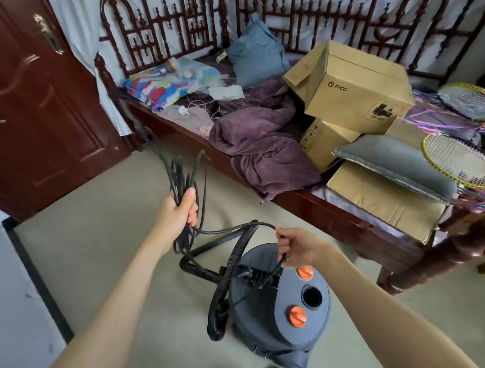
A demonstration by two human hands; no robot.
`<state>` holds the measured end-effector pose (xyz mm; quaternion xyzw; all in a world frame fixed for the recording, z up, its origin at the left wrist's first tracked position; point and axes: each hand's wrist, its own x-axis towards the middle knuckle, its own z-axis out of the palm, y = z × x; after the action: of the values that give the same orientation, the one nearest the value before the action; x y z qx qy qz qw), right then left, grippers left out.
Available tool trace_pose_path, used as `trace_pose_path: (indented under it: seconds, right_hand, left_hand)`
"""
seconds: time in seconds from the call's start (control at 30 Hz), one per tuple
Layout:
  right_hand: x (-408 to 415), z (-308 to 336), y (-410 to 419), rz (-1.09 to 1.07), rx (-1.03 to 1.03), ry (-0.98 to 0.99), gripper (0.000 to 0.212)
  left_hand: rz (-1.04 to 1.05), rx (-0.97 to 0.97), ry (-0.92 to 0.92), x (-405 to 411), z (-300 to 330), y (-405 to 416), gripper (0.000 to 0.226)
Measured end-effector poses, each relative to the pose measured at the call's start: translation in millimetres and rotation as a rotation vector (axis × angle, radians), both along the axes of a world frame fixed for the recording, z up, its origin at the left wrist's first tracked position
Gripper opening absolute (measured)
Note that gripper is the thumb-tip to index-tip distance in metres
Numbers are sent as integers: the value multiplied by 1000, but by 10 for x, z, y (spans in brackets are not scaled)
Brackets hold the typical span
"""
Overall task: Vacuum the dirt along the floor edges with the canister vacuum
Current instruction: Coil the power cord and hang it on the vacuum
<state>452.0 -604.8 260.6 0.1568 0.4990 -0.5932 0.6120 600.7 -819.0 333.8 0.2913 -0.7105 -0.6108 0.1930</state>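
Observation:
A grey canister vacuum (pixel 280 304) with two orange knobs stands on the beige floor below my hands. Its black ribbed hose (pixel 228 270) loops round its left side. My left hand (pixel 178 211) grips a bundle of coiled black power cord (pixel 184 175) held up above the floor. One strand runs from the bundle to my right hand (pixel 297 248), which pinches the cord just above the vacuum's top handle. From there the cord drops to the canister.
A dark wooden bench (pixel 334 207) runs along the right, loaded with a purple blanket (pixel 262 144), cardboard boxes (pixel 351 87), pillows and badminton rackets (pixel 462 163). A brown door (pixel 35 109) stands at left, with a white wall and black skirting (pixel 37 279) below it.

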Motion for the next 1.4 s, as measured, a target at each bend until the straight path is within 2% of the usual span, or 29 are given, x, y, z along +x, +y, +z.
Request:
trace_pose_path:
  seconds: [0.07, 0.13, 0.23, 0.33, 0.4, 0.5, 0.57, 0.63, 0.7, 0.8, 0.93, 0.97, 1.03, 1.1, 1.17, 1.27, 1.4]
  right_hand:
    - [17, 7, -133, -122, -43, -97, 30]
    - [40, 10, -283, -271, -83, -184, 22]
    - [55, -19, -482, -510, -134, -265, 11]
    - [20, -100, -565, -688, -171, -317, 10]
    - [-33, -160, -527, -748, -153, -294, 17]
    - [-100, -209, -368, -720, -82, -178, 28]
    - [-119, -238, -239, -688, -3, -86, 32]
    - [-135, -286, -92, -709, 64, -21, 42]
    - [-127, -374, 102, -757, 110, 0, 55]
    - [-13, -617, 412, -707, 294, 63, 65]
    - [248, -1087, 609, -743, 655, 147, 57]
    - [323, -1187, 597, -723, 769, 222, 55]
    - [497, -1377, 516, -578, 957, 498, 52]
    - [682, -1559, 393, -383, 997, 797, 52]
    - [789, -1732, 323, -199, 1040, 959, 53]
    - [860, -1940, 354, -31, 1146, 991, 58]
    - [996, -2066, 257, -22, 1195, 1135, 56]
  left_hand:
    - [-71, -148, -127, -30, -213, -24, 36]
    - [-157, -217, -231, -94, -436, -40, 36]
    - [-324, -242, -349, -196, -777, -20, 27]
    - [-494, -235, -387, -300, -1030, 50, 17]
    - [-617, -299, -416, -388, -1159, 118, 24]
    - [-803, -235, -419, -518, -1332, 301, 16]
    - [-903, -261, -420, -603, -1437, 424, 29]
    - [-971, -410, -428, -693, -1552, 510, 45]
    - [-1010, -607, -350, -756, -1702, 597, 37]
    - [-1063, -770, -242, -775, -1971, 813, 16]
    - [-1139, -1111, -364, -659, -2394, 1066, 23]
    - [-1178, -1158, -400, -619, -2495, 1103, 26]
    - [-1257, -1209, -471, -564, -2670, 1145, 27]
    - [-1293, -1226, -514, -539, -2804, 1182, 22]
    - [-1284, -1228, -562, -513, -2826, 1206, 18]
    - [-1244, -1261, -404, -456, -2833, 1195, 28]
    - [-1189, -1254, -343, -437, -2866, 1113, 43]
